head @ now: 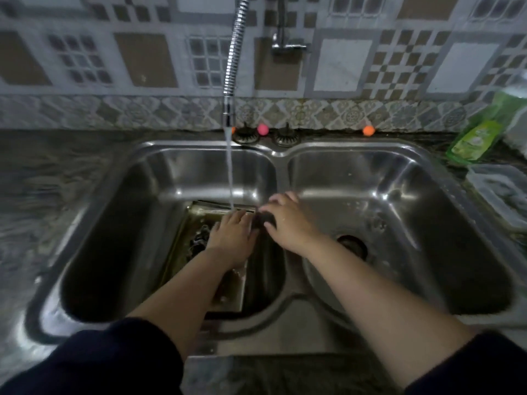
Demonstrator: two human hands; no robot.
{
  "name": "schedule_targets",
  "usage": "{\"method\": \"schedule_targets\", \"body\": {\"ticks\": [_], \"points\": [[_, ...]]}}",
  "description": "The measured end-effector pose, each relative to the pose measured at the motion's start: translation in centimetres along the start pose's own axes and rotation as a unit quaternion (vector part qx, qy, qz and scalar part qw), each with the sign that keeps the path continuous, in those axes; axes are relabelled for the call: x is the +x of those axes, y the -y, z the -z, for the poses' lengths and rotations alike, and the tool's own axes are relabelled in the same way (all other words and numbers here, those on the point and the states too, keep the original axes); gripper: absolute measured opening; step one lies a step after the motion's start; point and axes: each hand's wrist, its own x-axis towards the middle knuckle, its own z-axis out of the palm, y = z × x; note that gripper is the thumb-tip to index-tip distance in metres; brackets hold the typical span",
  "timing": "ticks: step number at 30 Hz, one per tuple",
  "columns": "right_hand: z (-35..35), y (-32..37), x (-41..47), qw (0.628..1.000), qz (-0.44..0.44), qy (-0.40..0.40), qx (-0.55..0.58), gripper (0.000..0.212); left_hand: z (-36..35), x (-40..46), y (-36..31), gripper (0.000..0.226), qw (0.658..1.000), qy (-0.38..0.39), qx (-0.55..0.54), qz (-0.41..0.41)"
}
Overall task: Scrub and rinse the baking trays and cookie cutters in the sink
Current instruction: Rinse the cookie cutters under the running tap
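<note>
**Both hands at the tray under running water, left basin**

Left hand (232,233): lies palm-down, fingers extended and close together, flat on the baking tray (182,252) in the left basin of the double steel sink (399,155). No curl around any object; contact is a flat press on the tray surface. Water stream (229,172) from the flexible chrome faucet hose (235,49) lands at the fingertips.

Right hand (288,220): reaches across the divider between basins, fingers bent down over a small dark object (266,219) at the tray's far right corner. Object looks like a scrubbing pad, but blur prevents identification. Fingers curled onto it; whether they fully clasp it cannot be determined.

Tray: rectangular, dark, sits near the basin floor, tilted slightly, right side in shadow. A cluster of small dark metal pieces (199,238) lies on it just left of the left hand, possibly cookie cutters; shapes not resolvable.

Right basin: drain (352,245) visible, water droplets on floor.

Labels: green dish-soap bottle (482,129) on the counter, far right, yellow-green label; text unreadable. Clear plastic container (502,192) near it.
</note>
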Motion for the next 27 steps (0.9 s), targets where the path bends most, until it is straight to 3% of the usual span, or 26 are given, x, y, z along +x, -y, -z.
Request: {"method": "schedule_targets", "body": {"ticks": [5, 8, 12, 17, 20, 21, 23, 25, 27], "points": [[-5.1, 5.2, 1.5, 0.984, 0.024, 0.157, -0.079, 0.044, 1.2, -1.7, 7.3, 0.060, 0.991, 0.100, 0.043, 0.072], [-7.9, 6.9, 2.7, 0.977, -0.024, 0.210, -0.036, 0.058, 0.5, -2.0, 9.6, 0.064, 0.987, 0.141, 0.014, 0.079], [-10.1, 7.7, 3.4, 0.964, -0.132, 0.208, 0.098, 0.073, 0.3, -1.7, 11.1, 0.057, 0.989, 0.118, 0.012, 0.083], [-9.6, 7.8, 3.7, 0.968, -0.175, 0.177, 0.034, 0.051, 0.8, -1.3, 12.0, 0.056, 0.985, 0.143, -0.018, 0.093], [-7.0, 7.5, 4.7, 0.962, -0.228, 0.117, 0.091, 0.043, 1.7, -1.4, 10.4, 0.055, 0.993, 0.070, -0.021, 0.091], [-6.1, 7.5, 5.0, 0.950, -0.244, 0.102, 0.165, 0.037, 2.2, -1.4, 9.5, 0.050, 0.996, 0.020, -0.051, 0.076], [-4.8, 7.7, 5.2, 0.896, -0.281, 0.074, 0.336, 0.028, 2.7, -1.0, 7.8, 0.039, 0.975, -0.039, -0.213, 0.039], [-4.2, 7.7, 5.2, 0.830, -0.319, 0.026, 0.456, 0.027, 2.8, -1.0, 6.1, 0.034, 0.923, -0.039, -0.381, 0.015], [-3.8, 7.5, 5.1, 0.767, -0.345, -0.012, 0.541, 0.026, 2.7, -1.3, 5.2, 0.031, 0.898, -0.043, -0.438, -0.004]]}}
